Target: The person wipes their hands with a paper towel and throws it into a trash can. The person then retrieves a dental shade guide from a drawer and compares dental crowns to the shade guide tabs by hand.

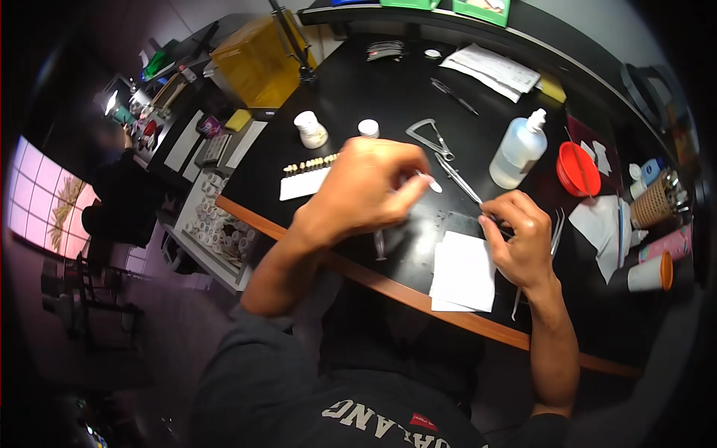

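Observation:
My left hand is raised over the black bench, its fingers curled and pinched on a small white piece. In my right hand is a slim metal tool, its shaft reaching up and left. Beneath and left of that hand lies a stack of white paper. A metal caliper rests just past the tool's far end. Behind my left hand are a white tray of tooth-shaped samples and a small round white-lidded jar.
A clear bottle, red bowl, tissue and cup stand right. A white-capped jar is at the back left, papers and a pen behind. Another person is at far left.

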Motion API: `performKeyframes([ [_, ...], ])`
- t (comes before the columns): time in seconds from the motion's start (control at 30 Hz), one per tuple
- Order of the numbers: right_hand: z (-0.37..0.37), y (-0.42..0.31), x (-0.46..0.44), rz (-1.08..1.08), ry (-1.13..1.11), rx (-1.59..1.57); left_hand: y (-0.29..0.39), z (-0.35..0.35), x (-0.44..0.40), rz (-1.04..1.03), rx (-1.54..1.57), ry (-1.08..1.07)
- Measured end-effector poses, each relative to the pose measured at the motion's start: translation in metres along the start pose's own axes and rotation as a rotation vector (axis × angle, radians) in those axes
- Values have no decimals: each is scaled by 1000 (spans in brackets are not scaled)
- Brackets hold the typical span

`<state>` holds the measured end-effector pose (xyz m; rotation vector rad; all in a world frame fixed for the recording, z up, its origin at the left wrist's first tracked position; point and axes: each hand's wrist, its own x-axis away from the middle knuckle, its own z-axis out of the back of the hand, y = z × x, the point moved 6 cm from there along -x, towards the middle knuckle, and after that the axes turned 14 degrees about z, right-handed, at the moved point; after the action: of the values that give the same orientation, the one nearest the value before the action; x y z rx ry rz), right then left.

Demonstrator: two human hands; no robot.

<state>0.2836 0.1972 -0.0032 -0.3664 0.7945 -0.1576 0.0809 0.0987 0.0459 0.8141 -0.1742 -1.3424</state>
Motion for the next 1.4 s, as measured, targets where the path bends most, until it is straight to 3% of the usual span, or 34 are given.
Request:
performKeyframes([
  [0.1, -1, -5, -2, 9, -14, 7, -58, 49, 45, 228, -161, 368],
  [0.2, -4, -7, -4, 11, -31, 2, -118, 58, 82, 666, -473, 316],
  [0.53, -7, -12, -4, 10, -64, -9, -177, 49, 49, 596, -410, 150],
  [0.63, -8, -11, -3, 6, -71, -17, -177, 47, 46, 591, -386, 169],
  [0.67, -8, -11, -2, 5, -71, -19, -168, 49, 50, 537, -418, 301],
  [0.77, -6, -10, -1, 16, -70, -10, -141, 52, 74, 379, -319, 444],
  [0.9, -4, -7, -2, 15, -125, -7, -115, 31, 105, 443, 183, 196],
  [1.0, 1, -1, 0, -92, -137, -34, -112, 29, 113, 356, 63, 304],
  [1.1, 5, 5, 4, -113, -157, -14, -120, 28, 113, 401, 255, 262],
  [1.27, 1, 8, 4, -40, -205, 53, -110, 13, 111, 380, 41, 418],
  [1.3, -2, 10, 6, -56, -181, 14, -107, 11, 112, 243, -93, 474],
  [1.4, -5, 4, 3, -86, -192, 7, -110, 13, 114, 296, -105, 527],
])
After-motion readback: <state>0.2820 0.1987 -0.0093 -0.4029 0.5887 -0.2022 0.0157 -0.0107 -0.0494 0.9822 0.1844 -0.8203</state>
